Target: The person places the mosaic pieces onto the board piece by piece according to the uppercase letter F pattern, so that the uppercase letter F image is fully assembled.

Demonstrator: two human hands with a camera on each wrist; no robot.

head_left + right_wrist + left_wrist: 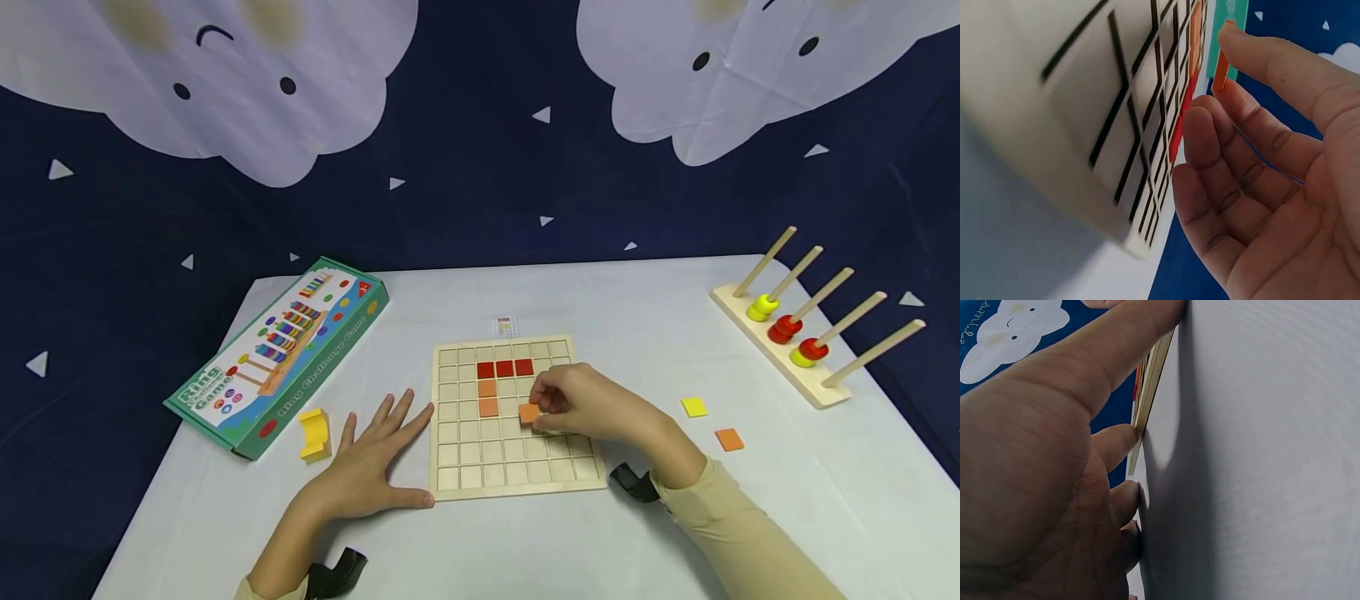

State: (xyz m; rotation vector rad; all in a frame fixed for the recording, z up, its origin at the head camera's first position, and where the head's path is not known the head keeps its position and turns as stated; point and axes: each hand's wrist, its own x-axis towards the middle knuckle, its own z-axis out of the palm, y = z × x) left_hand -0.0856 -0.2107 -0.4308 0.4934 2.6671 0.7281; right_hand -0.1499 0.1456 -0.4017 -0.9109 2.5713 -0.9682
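A wooden grid board (468, 454) lies on the white table. Three red square tiles (505, 368) sit in a row near its top, with two orange tiles (487, 398) running down below the leftmost one. Between thumb and index finger, my right hand (592, 404) pinches another orange square tile (1221, 72) over the board's middle; its other fingers curl loosely. My left hand (367, 471) is spread flat, its index fingertip and thumb tip against the board's left edge. The left wrist view shows that hand (1041, 456) beside the board's side (1150, 387).
A small pattern card (505, 326) lies behind the board. Loose yellow (693, 407) and orange (729, 439) tiles lie to the right, before a peg stand (802, 358) with rings. At left are a green game box (281, 350) and a yellow notched block (316, 435).
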